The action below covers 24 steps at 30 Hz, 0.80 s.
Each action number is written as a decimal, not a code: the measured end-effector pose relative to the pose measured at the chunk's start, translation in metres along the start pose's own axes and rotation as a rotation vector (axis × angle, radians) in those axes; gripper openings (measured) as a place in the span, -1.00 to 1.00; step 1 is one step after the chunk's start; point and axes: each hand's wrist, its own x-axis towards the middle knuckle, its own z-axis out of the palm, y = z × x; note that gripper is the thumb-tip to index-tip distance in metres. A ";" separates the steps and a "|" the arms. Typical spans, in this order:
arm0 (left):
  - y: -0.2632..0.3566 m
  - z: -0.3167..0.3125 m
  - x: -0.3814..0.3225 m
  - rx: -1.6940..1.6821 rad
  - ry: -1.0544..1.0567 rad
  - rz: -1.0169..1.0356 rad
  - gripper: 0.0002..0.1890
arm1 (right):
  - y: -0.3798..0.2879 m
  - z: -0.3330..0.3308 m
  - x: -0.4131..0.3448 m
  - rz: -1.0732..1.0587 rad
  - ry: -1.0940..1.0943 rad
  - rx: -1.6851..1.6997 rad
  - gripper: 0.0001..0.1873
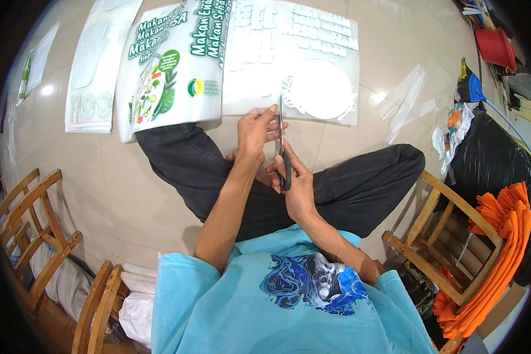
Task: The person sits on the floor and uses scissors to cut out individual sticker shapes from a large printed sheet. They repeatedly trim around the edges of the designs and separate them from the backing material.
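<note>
My right hand [299, 188] grips black-handled scissors [286, 170], their blades pointing away from me across the near edge of a clear film sheet [336, 108]. That sheet carries white lettering shapes and a large white round shape. Beside the blades, my left hand [253, 135] pinches the sheet's near edge, thumb on top and fingers beneath. To the left, printed film sheets [177, 106] with green lettering and food pictures lie over my knee and partly over the clear sheet. How far the blades are apart is hard to make out.
More film sheets [90, 88] lie at far left. Film offcuts [405, 104] are on the tiled floor to the right. Wooden frames [40, 230] stand at left; another wooden frame [442, 239] with orange cloth [504, 248] is at right, near a black plastic bag [486, 155].
</note>
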 end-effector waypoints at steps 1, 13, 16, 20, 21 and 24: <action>0.000 0.000 0.000 0.005 -0.007 0.002 -0.70 | -0.001 0.000 0.001 -0.009 -0.001 0.004 -0.34; 0.004 -0.004 -0.003 -0.023 -0.038 0.010 -0.70 | -0.012 0.005 0.031 -0.088 -0.015 -0.021 -0.34; 0.005 -0.003 -0.005 -0.037 -0.036 0.030 -0.69 | -0.013 0.007 0.039 -0.119 -0.024 -0.011 -0.34; 0.007 -0.004 -0.007 -0.116 -0.030 -0.006 -0.72 | -0.016 0.009 0.047 -0.132 -0.017 -0.010 -0.34; 0.008 -0.005 -0.008 -0.127 -0.047 -0.009 -0.72 | -0.017 0.010 0.049 -0.136 -0.017 -0.015 -0.34; 0.010 -0.007 -0.009 -0.142 -0.122 0.021 -0.72 | -0.023 0.011 0.054 -0.151 -0.008 -0.024 -0.32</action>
